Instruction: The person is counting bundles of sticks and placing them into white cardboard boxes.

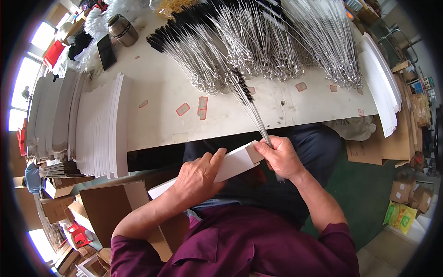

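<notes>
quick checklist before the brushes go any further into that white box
1. Box held: left hand grips the long white box around its middle. ok
2. Brushes held: right hand pinches a small bundle of wire-handled brushes near the lower end. ok
3. Box end open: the flap at the end by the right hand looks lifted, but the opening itself is hidden behind the fingers. cannot tell
4. Bundle aligned with box: the brushes angle up and away over the table, not along the box. not ok
5. Bristle ends together: the black bristle tips sit bunched at the top. ok
6. Brush count in the bundle: too fine to count. cannot tell
</notes>
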`<state>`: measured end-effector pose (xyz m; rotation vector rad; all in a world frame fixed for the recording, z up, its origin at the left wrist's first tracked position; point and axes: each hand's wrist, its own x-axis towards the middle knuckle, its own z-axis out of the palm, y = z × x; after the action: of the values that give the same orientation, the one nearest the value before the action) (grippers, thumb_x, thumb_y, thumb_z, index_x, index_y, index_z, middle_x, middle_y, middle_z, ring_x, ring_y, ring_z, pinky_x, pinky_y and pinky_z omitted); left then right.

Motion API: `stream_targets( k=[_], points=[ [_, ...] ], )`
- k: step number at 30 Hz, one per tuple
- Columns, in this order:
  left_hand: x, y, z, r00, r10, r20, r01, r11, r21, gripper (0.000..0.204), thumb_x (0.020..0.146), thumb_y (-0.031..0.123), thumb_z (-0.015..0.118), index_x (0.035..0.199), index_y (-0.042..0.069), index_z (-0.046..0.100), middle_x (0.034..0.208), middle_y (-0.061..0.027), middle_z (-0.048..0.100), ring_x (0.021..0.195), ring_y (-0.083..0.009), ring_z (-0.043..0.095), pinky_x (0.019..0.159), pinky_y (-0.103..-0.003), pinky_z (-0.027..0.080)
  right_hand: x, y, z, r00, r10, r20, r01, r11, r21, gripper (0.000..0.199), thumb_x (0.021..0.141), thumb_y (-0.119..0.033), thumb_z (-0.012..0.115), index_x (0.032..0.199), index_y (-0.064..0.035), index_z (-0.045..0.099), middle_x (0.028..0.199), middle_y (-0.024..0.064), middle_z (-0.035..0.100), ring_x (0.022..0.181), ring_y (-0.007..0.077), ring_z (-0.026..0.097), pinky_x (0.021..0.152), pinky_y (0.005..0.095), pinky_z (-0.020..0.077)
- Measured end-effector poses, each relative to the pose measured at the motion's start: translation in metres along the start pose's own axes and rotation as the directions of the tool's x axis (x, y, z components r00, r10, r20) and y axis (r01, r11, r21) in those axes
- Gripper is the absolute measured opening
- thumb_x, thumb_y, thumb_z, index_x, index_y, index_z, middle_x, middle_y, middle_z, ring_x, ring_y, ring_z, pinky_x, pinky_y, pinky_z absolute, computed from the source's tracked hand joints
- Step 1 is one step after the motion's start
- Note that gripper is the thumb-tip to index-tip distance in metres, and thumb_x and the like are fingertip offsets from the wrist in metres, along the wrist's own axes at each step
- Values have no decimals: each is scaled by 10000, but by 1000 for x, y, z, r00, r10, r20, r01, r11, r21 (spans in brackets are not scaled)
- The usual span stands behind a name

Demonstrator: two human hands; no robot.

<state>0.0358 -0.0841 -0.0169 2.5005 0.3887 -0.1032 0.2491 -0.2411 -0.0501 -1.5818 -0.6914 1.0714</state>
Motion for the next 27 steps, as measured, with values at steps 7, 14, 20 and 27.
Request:
stream_targets(
  k=[7,14,20,27],
  points=[
    [3,-13,-7,989,8,-146,-1,999,48,650,718,142,750,1313,31,514,902,-179,672,817,-377,701,713,-467,578,-6,-6,-19,993,93,72,-105,974,198,474,1114,-435,424,1015,-17,623,612,-96,346,491,-10,262,433,189,250],
    [-1,-24,-30,986,-8,-164,25,995,99,597,723,128,727,1286,37,551,924,-187,686,850,-394,699,748,-478,567,-30,-23,-65,980,120,162,-107,991,-82,496,1101,-406,479,845,-13,642,607,-75,390,554,24,330,498,235,299],
    [-9,-21,-53,981,-176,-79,186,971,151,594,746,138,765,1305,76,574,1032,-188,707,963,-390,698,839,-478,555,-53,-38,-96,954,224,198,-154,936,-317,525,1079,-416,532,802,3,688,595,-64,424,574,34,363,527,247,324],
    [-12,-14,-55,994,-79,-76,90,983,161,577,722,90,775,1273,80,603,998,-156,706,921,-378,701,808,-468,557,-48,-36,-103,934,249,257,-92,862,-498,505,1039,-431,591,819,-4,748,556,-14,481,554,72,418,538,286,367]
  ],
)
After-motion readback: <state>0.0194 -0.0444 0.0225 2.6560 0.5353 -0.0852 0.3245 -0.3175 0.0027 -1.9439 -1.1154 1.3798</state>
